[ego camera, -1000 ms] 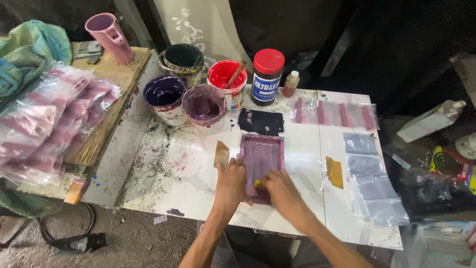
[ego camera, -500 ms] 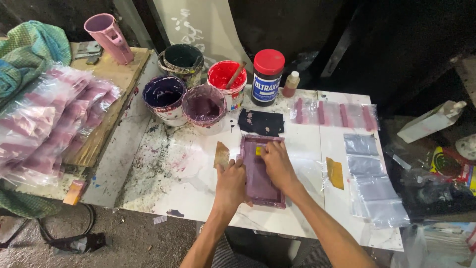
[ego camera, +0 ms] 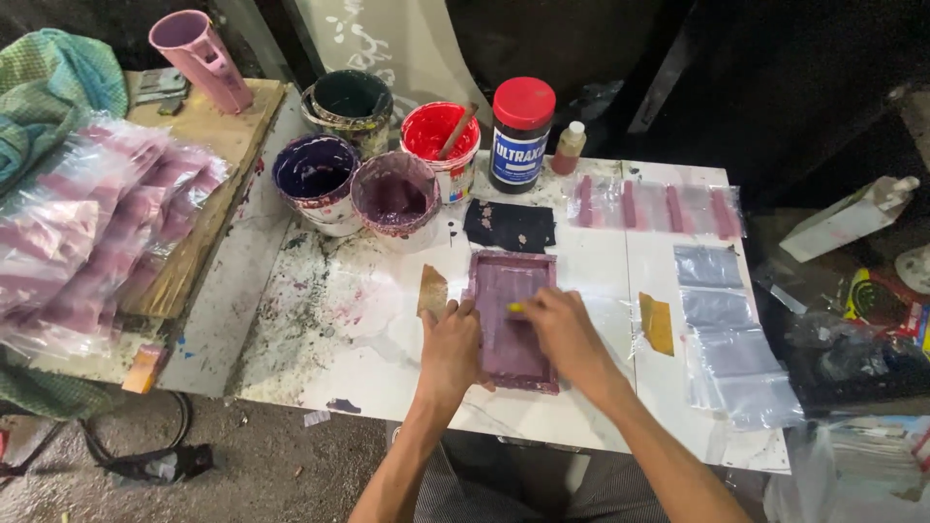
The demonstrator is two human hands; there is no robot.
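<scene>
A small purple-stained screen frame (ego camera: 511,281) lies flat on the white table (ego camera: 349,339). My left hand (ego camera: 449,351) presses on the frame's left edge and holds it down. My right hand (ego camera: 562,331) is closed on a small yellow-tipped squeegee (ego camera: 516,308) resting on the mesh near the frame's middle. A tan piece of tape (ego camera: 432,291) sits just left of the frame.
Paint tubs stand behind: dark purple (ego camera: 315,174), mauve (ego camera: 395,199), red (ego camera: 438,136), dark green (ego camera: 351,97). A black jar with red lid (ego camera: 521,121), a black cloth (ego camera: 510,226), printed plastic bags (ego camera: 659,206), blank bags (ego camera: 722,329) at right, a bag pile (ego camera: 87,232) at left.
My right hand went from the frame's near end up to its far end, then came back to the middle. The left hand stayed on the frame's left edge.
</scene>
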